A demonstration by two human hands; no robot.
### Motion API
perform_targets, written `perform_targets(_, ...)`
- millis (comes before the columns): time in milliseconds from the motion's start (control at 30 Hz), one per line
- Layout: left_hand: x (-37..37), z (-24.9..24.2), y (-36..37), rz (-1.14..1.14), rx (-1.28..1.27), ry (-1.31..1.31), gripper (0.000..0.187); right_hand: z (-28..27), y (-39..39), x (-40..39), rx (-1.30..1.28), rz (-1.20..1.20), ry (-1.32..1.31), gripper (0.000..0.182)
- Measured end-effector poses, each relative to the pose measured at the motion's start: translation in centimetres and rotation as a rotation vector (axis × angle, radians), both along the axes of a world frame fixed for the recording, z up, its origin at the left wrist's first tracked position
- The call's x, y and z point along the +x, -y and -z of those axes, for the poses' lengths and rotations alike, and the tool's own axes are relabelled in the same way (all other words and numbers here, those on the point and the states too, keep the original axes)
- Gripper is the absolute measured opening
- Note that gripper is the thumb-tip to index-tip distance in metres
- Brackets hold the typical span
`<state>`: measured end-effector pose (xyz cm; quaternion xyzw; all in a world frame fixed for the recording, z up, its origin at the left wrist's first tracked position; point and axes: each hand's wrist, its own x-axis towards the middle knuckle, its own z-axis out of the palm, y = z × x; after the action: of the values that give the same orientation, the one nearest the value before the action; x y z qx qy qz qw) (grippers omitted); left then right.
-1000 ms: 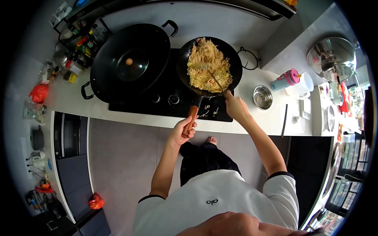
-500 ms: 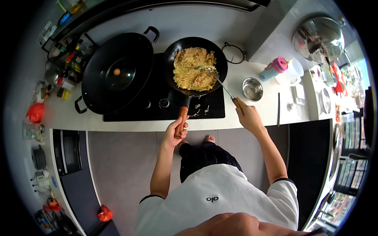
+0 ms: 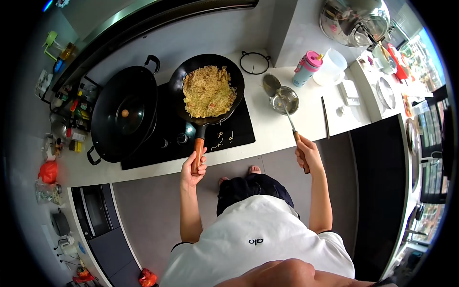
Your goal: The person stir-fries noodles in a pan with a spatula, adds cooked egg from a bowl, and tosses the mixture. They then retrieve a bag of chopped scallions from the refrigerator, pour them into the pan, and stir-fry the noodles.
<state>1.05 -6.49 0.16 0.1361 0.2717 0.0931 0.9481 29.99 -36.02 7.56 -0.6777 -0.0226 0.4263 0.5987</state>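
Left hand (image 3: 192, 167) gripping wok handle (image 3: 198, 149) | right hand (image 3: 306, 154) raised, holding spatula (image 3: 284, 106) over steel bowl (image 3: 284, 99)

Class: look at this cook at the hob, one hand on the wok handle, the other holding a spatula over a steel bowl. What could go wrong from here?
1. The wok is heaped with noodles and held by only the left hand; it might tip.
2. Loose strands already lie on the hob; they may scorch.
3. The spatula in the right hand could knock the bowl over.
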Motion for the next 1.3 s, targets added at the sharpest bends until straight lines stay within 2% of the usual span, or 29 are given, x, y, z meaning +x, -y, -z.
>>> perform_targets(67, 0.3, -0.2, 0.0, -0.002, -0.001, 0.012, 0.044, 2.0, 1.0, 1.0, -0.249, -0.025, 0.270, 0.035)
perform_targets(100, 0.2, 0.0, -0.1, -0.004, -0.011, 0.018, 0.045, 1.9, 0.9, 1.7, -0.523, -0.148, 0.409, 0.045)
perform_targets(167, 0.2, 0.0, 0.2, -0.006, -0.034, 0.021, 0.046, 7.7, 1.3, 3.6, -0.591, -0.223, 0.801, 0.042)
perform_targets(200, 0.3, -0.1, 0.2, -0.013, -0.042, 0.023, 0.046, 8.3, 0.4, 4.1, -0.611, -0.264, 1.006, 0.041)
perform_targets(233, 0.4, -0.2, 0.3, -0.025, -0.050, 0.026, 0.046, 8.7, -0.6, 4.8, -0.674, -0.269, 0.880, 0.040)
perform_targets(367, 0.9, -0.5, 0.9, -0.046, 0.019, -0.041, 0.046, 11.3, -4.9, 6.6, -0.659, -0.228, 0.896, 0.047)
perform_targets(467, 2.0, -0.8, 2.3, -0.050, 0.121, -0.102, 0.045, 15.9, -6.8, 7.9, -0.569, -0.183, 0.981, 0.058)
perform_targets(500, 2.4, -0.7, 2.8, -0.058, 0.143, -0.104, 0.045, 16.8, -7.4, 8.0, -0.477, -0.152, 1.087, 0.063)
perform_targets(567, 2.9, -0.5, 3.5, -0.074, 0.184, -0.128, 0.045, 18.4, -7.3, 8.3, -0.389, -0.173, 0.922, 0.063)
perform_targets(667, 2.8, 0.4, 3.9, -0.095, 0.239, -0.152, 0.047, 16.7, -7.0, 7.5, -0.320, -0.127, 0.710, 0.069)
perform_targets(767, 2.8, 0.5, 4.2, -0.109, 0.232, -0.119, 0.052, 16.4, -6.0, 6.0, -0.312, -0.104, 0.867, 0.072)
perform_targets(800, 2.8, 0.7, 4.1, -0.082, 0.280, -0.126, 0.058, 16.7, -6.0, 5.2, -0.384, -0.045, 1.065, 0.072)
perform_targets(867, 2.5, 0.8, 3.8, -0.041, 0.321, -0.171, 0.067, 11.7, -6.8, 2.0, -0.610, 0.056, 1.510, 0.066)
perform_targets(933, 2.0, 1.2, 3.1, -0.006, 0.367, -0.217, 0.072, 8.3, -8.3, -2.0, -0.285, 0.030, 1.398, 0.061)
perform_targets(1000, 1.5, 1.6, 2.5, 0.044, 0.400, -0.218, 0.075, 8.6, -10.4, -7.0, -0.022, -0.180, 0.940, 0.056)
perform_targets(1067, 0.9, 1.9, 1.7, 0.107, 0.419, -0.184, 0.077, 8.6, -13.2, -12.5, 0.100, -0.316, 0.411, 0.049)
perform_targets(1133, 0.4, 2.0, 1.1, 0.200, 0.453, -0.124, 0.074, 7.8, -16.3, -15.8, 0.122, -0.341, -0.007, 0.042)
perform_targets(1200, 0.0, 3.1, 0.5, 0.241, 0.500, -0.199, 0.070, 7.3, -18.2, -17.8, 0.247, -0.295, -0.303, 0.034)
perform_targets(1233, 0.0, 1.8, 0.0, 0.325, 0.546, -0.197, 0.067, 7.1, -19.1, -18.2, 0.315, -0.274, -0.446, 0.030)
perform_targets(1300, 0.5, 0.9, -0.3, 0.329, 0.490, -0.180, 0.054, 8.4, -20.3, -18.1, 0.406, -0.188, -0.600, 0.023)
